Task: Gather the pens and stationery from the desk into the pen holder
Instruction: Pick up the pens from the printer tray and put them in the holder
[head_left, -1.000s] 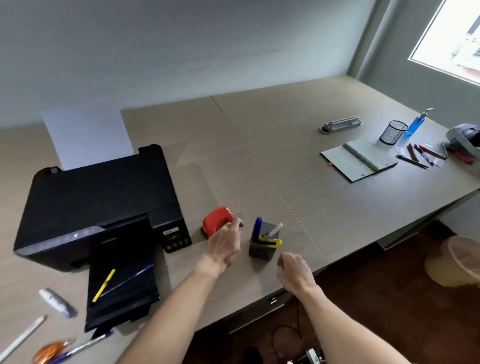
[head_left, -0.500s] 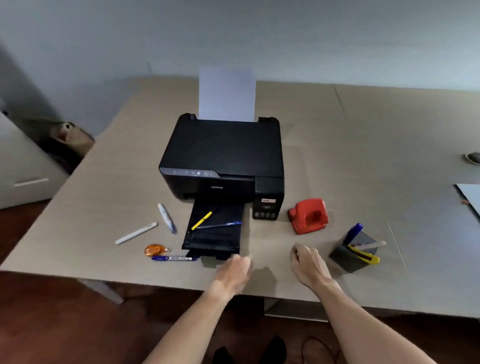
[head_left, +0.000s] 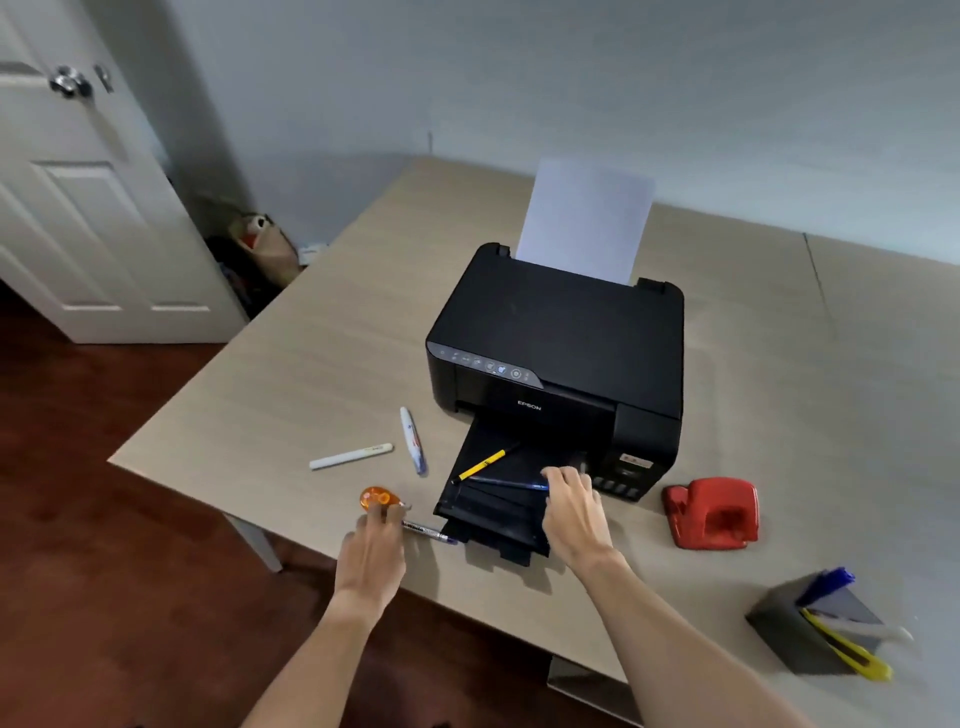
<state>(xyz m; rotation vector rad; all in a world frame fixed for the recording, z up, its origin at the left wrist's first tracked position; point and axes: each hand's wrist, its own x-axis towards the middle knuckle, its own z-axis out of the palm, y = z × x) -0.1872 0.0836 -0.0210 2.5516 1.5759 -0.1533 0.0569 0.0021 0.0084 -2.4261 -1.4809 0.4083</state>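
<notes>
Pens (head_left: 509, 484) on printer tray (head_left: 498, 512), hands (head_left: 569, 506) perhaps touching

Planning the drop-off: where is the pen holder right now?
In the head view, the pen holder sits at the lower right on the desk, near its front edge, right of the red hole punch.

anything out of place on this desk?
Yes: a yellow pencil and a blue pen lie on the printer's output tray, where paper should land. The right hand is at the blue pen. The pen holder looks tipped on its side.
</notes>
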